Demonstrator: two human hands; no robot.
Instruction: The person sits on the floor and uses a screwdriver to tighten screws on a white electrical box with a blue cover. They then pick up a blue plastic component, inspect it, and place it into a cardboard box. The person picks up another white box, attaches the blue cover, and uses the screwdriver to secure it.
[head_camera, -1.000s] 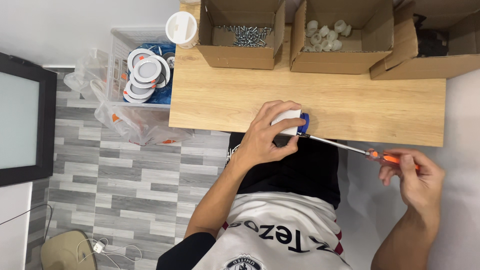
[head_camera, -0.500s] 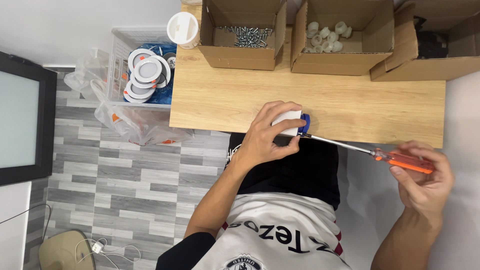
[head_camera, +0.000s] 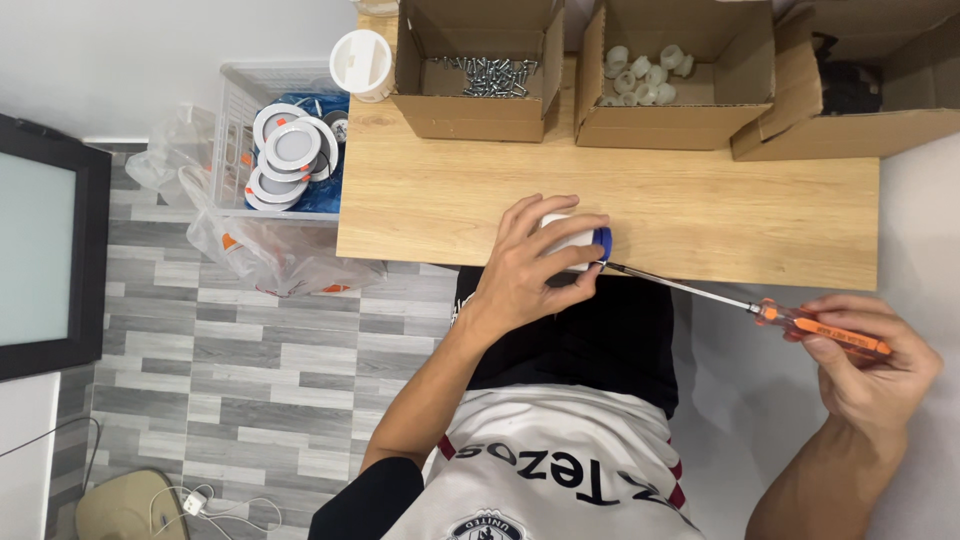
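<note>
The left hand (head_camera: 530, 265) wraps a white fitting (head_camera: 572, 240) (blue at its end) at the table (head_camera: 700, 215) edge. At four o'clock of it, the right hand (head_camera: 870, 365) clasps an orange screwdriver (head_camera: 800, 322), tip touching the fitting.

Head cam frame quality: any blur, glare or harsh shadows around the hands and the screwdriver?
Head view: lighting is even and soft, with no glare on the wooden table. The left hand over the white part is sharp. The right hand and orange screwdriver are slightly soft. The screws in the cardboard box are small but distinct. Straight edges bow slightly near the frame borders.
</note>
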